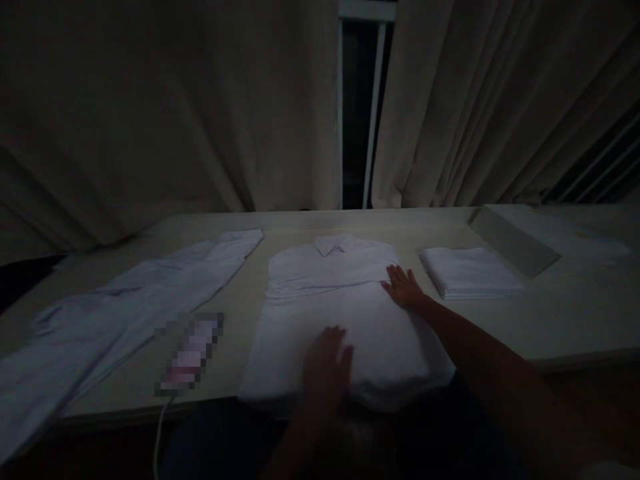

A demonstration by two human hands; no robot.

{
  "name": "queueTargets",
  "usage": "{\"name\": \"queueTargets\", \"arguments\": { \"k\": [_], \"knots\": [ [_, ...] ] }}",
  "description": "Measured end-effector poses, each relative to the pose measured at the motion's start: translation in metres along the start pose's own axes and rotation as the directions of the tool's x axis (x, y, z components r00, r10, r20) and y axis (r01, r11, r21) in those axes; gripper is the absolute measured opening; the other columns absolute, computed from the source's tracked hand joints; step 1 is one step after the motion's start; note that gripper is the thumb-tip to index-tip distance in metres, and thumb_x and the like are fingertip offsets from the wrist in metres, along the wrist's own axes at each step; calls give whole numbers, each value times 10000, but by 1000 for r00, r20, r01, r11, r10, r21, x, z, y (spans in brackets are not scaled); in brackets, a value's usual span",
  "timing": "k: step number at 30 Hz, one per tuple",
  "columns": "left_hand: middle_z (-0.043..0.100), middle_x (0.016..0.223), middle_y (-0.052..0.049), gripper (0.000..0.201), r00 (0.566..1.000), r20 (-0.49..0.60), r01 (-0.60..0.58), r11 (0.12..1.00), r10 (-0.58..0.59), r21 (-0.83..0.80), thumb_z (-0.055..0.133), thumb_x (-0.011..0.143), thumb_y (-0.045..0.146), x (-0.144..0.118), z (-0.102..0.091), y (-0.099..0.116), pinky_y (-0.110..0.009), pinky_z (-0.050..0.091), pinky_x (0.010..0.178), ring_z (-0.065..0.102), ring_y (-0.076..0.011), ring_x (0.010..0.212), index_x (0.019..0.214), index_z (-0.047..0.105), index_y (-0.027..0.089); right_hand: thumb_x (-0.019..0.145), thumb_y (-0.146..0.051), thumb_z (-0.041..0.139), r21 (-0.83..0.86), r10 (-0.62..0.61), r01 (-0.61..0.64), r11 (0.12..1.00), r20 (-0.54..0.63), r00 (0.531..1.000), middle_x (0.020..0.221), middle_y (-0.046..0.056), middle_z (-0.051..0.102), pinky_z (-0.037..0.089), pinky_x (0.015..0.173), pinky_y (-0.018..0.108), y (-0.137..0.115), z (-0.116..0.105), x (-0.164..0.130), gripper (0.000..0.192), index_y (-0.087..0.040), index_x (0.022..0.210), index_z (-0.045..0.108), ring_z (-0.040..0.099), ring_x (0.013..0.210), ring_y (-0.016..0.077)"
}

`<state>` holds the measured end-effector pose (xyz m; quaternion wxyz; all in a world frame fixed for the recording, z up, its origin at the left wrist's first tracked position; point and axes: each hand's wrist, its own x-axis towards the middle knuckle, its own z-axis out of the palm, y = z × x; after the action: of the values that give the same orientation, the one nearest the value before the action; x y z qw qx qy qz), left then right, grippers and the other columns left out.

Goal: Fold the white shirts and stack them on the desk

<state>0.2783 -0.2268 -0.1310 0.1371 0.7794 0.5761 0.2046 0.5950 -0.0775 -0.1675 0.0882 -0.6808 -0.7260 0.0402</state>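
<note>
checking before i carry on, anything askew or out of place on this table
Mostly tidy. The folded shirt under both hands overhangs the table's near edge, and the spread shirt at left lies diagonally, its end off the edge.

Dim room, pale curtains (170, 113) parted over a dark window (361, 113), long light table (575, 313)

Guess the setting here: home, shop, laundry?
Probably a dim room at home or a small laundry workspace, set up for folding. A long table stands before drawn curtains and a window. Both hands, left and right, press a white collared shirt flat; a folded white stack lies beside it.
</note>
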Motion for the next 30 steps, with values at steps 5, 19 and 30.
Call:
{"name": "queueTargets", "arguments": {
  "k": [5,19,30],
  "knots": [
    [615,1230,-165,612,925,-194,364,906,-326,214,319,898,502,14,-68,-133,-388,374,1050,539,-272,1168,1246,554,57,982,-493,224,-13,-127,127,992,-75,989,1588,124,130,-90,1154,507,-63,-16,1,664,-97,1515,228,-7,1468,269],
    [705,921,-109,503,875,-108,483,869,-473,110,266,923,491,29,-70,-174,-341,431,728,645,-243,853,887,664,184,999,-347,200,20,-459,461,887,125,879,1587,77,189,154,1134,559,-322,7,131,541,-175,1510,236,144,1451,291],
    [700,819,-108,497,805,61,568,795,-591,213,218,952,450,44,-82,-178,-331,406,652,659,-248,765,905,637,186,992,-501,157,86,-369,361,928,109,923,1594,98,156,122,1100,639,-358,75,209,603,-205,1517,193,117,1442,359]
  ]
}}
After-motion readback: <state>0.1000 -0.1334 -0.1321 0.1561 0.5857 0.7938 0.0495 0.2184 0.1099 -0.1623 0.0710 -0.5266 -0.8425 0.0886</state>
